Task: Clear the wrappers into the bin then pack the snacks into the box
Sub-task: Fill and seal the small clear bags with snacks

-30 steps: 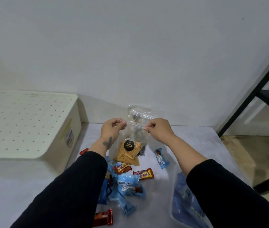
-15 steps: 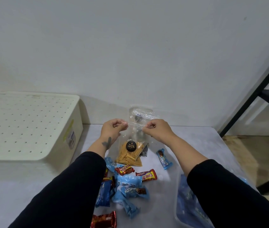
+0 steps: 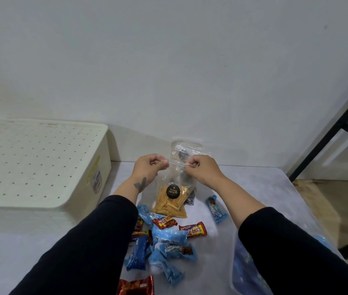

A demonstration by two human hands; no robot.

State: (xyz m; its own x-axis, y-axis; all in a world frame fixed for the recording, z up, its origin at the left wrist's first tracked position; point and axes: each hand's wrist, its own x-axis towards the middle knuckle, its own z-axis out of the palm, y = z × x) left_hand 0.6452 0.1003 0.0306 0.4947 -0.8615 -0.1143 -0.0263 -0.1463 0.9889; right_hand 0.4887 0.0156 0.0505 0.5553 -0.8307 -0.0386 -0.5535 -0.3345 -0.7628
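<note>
At the moment of inspection the person stood at the grey table [image 3: 254,188] with both hands raised over it. The left hand [image 3: 149,169] and the right hand [image 3: 200,170] were held a little apart, each pinching the top edge of a clear zip pouch of yellow snack sticks [image 3: 172,201], which hung upright between them with its base resting on or just above the table. It could not be told whether the seal was being opened or pressed closed.

Packing appeared barely begun, if at all. Loose snacks lay scattered on the table near the person: two red "Beng-beng" bars [image 3: 193,229], a cluster of blue wrapped wafers [image 3: 169,250], one blue piece lying apart to the right [image 3: 216,208], and a red packet at the bottom edge of view [image 3: 136,285]. A second clear pouch [image 3: 187,149] stood behind the hands, against the wall.

The cream perforated storage box [image 3: 41,165] sat at the left with its lid on; nothing had visibly gone into it. A clear tub holding something blue [image 3: 245,271] was partly hidden under the right sleeve; its role could not be determined. No bin was in view, and I could not tell full snacks from empty wrappers. In my judgement most of the task remained.
</note>
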